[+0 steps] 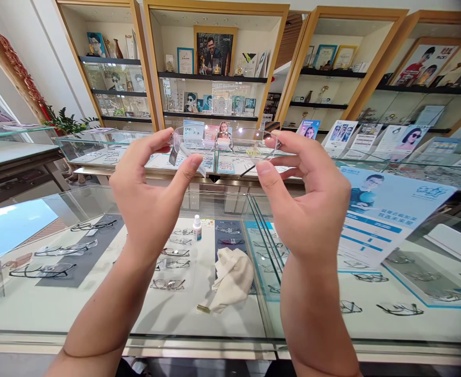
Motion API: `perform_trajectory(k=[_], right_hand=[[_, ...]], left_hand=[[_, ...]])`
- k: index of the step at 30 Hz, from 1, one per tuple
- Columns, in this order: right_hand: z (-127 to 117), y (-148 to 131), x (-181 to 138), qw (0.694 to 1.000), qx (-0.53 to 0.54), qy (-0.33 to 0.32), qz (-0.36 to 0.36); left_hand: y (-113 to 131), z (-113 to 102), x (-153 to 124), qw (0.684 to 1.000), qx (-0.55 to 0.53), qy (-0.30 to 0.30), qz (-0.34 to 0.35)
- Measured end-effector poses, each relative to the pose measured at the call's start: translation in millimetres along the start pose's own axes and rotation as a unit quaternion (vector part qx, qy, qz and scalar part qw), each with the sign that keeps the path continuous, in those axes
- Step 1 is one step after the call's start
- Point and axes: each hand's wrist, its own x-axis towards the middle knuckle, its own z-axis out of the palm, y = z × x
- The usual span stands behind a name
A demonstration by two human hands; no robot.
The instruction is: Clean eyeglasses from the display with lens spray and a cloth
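Observation:
A pair of rimless eyeglasses (pixel 238 135) is held up in the air above the glass counter, between my two hands. My left hand (pixel 147 178) pinches its left end between index finger and thumb. At the other end, my right hand (pixel 305 183) grips the frame near the hinge, with a dark temple tip showing beside the thumb. The clear lenses let the far display show through. Below the hands, a crumpled cream cloth (pixel 233 277) lies on the counter glass. Behind the cloth stands a small white bottle (pixel 197 228), upright.
Glass display cases (pixel 230 327) with rows of eyeglass frames (pixel 45 269) spread across the front. A light-blue printed placard (pixel 387 220) stands on the right. Farther back are another glass counter (pixel 215 162) and wooden shelves (pixel 215 76) with framed pictures. A plant (pixel 65 121) stands at left.

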Motion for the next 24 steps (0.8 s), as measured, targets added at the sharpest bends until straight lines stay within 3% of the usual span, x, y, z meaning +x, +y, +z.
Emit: perform_trajectory(k=[24], right_hand=[[0,-2,0,1.0,-0.024,0.002,-0.006]], left_hand=[[13,0,-1,0.998,0.058,0.009,-0.023]])
